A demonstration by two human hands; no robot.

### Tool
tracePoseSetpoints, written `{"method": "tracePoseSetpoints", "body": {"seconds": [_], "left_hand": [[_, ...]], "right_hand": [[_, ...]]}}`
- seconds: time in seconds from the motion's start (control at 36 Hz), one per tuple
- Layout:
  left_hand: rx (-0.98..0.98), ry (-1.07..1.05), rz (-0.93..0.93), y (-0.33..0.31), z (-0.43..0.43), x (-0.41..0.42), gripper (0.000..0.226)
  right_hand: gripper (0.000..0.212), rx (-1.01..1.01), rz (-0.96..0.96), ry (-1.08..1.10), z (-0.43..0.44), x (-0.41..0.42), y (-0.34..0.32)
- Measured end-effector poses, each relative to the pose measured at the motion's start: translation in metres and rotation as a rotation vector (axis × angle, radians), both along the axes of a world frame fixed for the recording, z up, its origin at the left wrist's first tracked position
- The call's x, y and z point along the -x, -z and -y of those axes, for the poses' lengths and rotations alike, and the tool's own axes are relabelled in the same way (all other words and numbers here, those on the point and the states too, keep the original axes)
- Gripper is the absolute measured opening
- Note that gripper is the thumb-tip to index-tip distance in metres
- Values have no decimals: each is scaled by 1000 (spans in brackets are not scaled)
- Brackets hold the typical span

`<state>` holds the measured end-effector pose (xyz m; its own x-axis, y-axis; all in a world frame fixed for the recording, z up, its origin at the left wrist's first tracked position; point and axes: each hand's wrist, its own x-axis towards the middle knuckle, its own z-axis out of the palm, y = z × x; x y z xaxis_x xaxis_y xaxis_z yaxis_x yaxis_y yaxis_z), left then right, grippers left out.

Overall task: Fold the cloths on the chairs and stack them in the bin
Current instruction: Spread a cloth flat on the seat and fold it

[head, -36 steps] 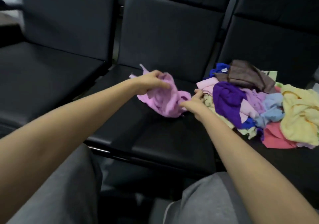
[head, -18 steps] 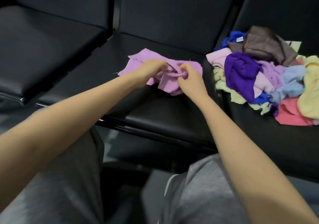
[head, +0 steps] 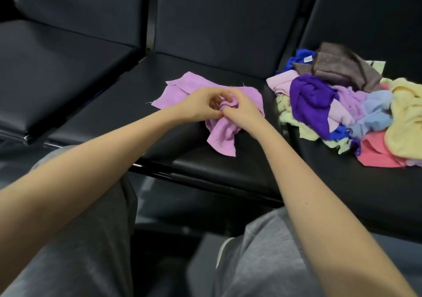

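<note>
Lilac cloth [head: 180,91] lies bunched on the middle seat [head: 127,104], left hand [head: 201,108] and right hand [head: 245,111] both curled, pinching its crumpled middle. Cloth pile [head: 319,95] at 3 o'clock.

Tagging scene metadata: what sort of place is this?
Likely a waiting room: a row of joined black padded chairs on a shared metal bar. Cloths lie piled on one seat, a lilac cloth on the next.
</note>
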<state>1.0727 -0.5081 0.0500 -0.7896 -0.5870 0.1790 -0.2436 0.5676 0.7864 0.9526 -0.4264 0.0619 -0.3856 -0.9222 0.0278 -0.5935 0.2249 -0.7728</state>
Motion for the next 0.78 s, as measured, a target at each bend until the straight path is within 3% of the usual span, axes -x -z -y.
{"method": "tracePoseSetpoints", "body": {"seconds": [0.06,0.14,0.22,0.31,0.36,0.42,0.5,0.61,0.67,0.72,0.78], "left_hand": [[-14,-18,-33,-1,-2,1,33],[-19,-76,-54,-6,-3,2,33],[-56,-33,23,-6,-3,3,40],[55,-29,129,-4,-4,2,8],[73,-89,135,-6,2,1,31],[76,-123,130,-12,8,-2,40],[69,-111,176,-22,12,-9,23],[169,-144,269,-25,16,-16,19],[271,-151,328,-24,18,-18,11],[328,-171,390,-21,19,-19,15],[321,-194,420,-19,20,-21,24]], "right_hand": [[25,-10,-121,28,0,-1,-3],[18,58,-230,78,-2,5,-3],[32,72,-300,140,-5,8,-3],[43,102,-293,161,-4,6,-3],[38,148,-157,149,-4,1,-7],[35,188,31,169,0,0,-12],[41,293,425,145,-1,-2,-20],[49,437,1040,-9,-6,4,-32],[35,484,1211,66,-5,10,-32],[26,503,1266,183,-6,16,-30],[45,478,1228,244,-8,22,-26]]}}
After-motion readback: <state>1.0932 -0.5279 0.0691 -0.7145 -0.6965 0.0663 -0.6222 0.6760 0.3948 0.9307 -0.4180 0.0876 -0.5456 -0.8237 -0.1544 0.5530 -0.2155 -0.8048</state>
